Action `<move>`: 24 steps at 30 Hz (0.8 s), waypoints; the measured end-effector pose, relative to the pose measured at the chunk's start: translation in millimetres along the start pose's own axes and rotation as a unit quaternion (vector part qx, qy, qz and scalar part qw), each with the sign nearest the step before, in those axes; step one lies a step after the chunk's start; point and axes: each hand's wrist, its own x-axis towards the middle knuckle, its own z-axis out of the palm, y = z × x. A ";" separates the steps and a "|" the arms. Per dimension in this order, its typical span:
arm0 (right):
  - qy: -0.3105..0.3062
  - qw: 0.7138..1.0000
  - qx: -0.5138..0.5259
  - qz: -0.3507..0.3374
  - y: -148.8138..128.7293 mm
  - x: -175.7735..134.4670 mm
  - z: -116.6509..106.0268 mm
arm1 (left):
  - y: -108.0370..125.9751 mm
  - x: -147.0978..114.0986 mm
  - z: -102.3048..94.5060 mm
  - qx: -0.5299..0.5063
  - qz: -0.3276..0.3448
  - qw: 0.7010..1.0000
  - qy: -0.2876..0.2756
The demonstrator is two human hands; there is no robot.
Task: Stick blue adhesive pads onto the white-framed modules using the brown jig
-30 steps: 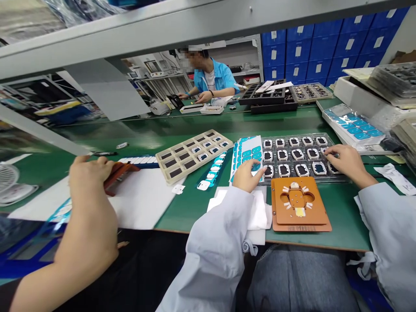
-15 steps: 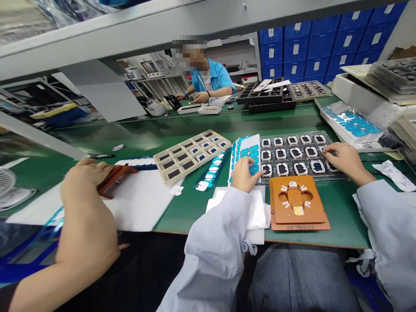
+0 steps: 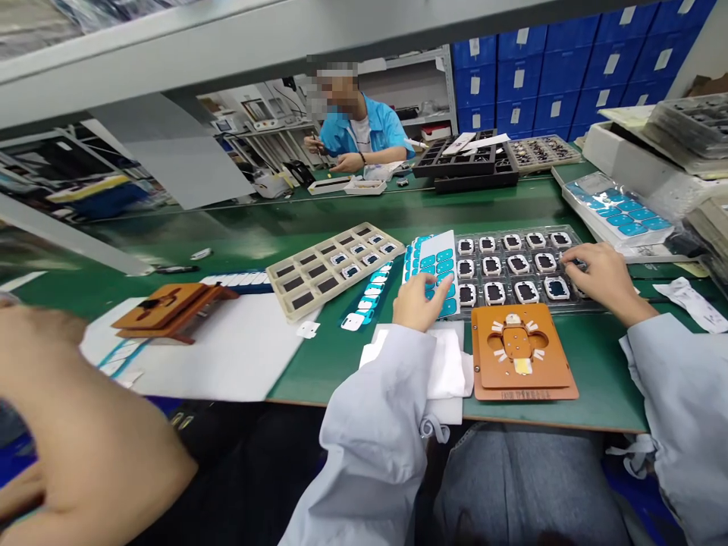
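My left hand (image 3: 419, 302) rests at the lower part of the white sheets with blue stickers (image 3: 437, 244), its thumb and index finger apart over the stickers. Over the right end of a clear plastic tray (image 3: 569, 307) is my right hand (image 3: 606, 279). Its fingers are bent together at a cell in the last column; what they pinch is hidden. White-rimmed frames with dark centres, like watch housings (image 3: 526, 292), fill the tray's rows. An orange fixture (image 3: 554, 371) with a shaped recess lies in front of the tray, and white cloths (image 3: 447, 364) lie to its left.
A beige tray (image 3: 307, 262) with dark pieces sits left of the sheets, beside a blue strip (image 3: 372, 296). A neighbour's arm (image 3: 85, 425) is at the left, near a brown fixture (image 3: 162, 311). Another person (image 3: 369, 129) sits across the bench. Black trays (image 3: 472, 163) stand behind.
My left hand has drawn back slightly left, its thumb going from the tray's edge to the sheets. My right hand stays nearly still. The neighbour's hand has left the brown fixture, moving left.
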 end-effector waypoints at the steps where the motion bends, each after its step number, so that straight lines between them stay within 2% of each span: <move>1: -0.002 1.000 0.003 -0.002 -0.9 -0.2 -0.3 | -2.5 -0.2 -3.0 0.003 0.002 1.000 -0.002; 5: -0.013 1.000 0.015 -0.008 -1.2 0.0 -0.1 | -10.2 -5.2 -10.0 0.060 0.011 0.997 -0.048; 8: -0.019 1.000 0.017 -0.011 -0.1 0.8 1.0 | -9.9 -8.3 -8.5 0.092 -0.013 0.994 -0.051; 11: -0.026 1.000 0.014 -0.011 0.8 1.4 2.3 | -7.8 -8.1 -4.8 0.088 -0.033 0.993 -0.070; 13: -0.029 0.999 0.013 -0.011 1.3 1.5 2.9 | -7.1 -7.5 -2.8 0.077 -0.021 0.994 -0.070; 18: -0.021 1.000 0.020 -0.012 -0.3 0.8 3.7 | -6.8 -6.3 -0.8 0.041 0.037 0.998 -0.042; 21: -0.013 0.999 0.033 -0.015 -4.4 0.0 3.6 | -4.2 -5.4 -1.4 -0.035 0.112 0.993 -0.034; 24: -0.018 0.998 0.048 -0.021 -10.6 -0.6 3.1 | 3.4 -8.2 -1.8 -0.139 0.208 0.968 -0.004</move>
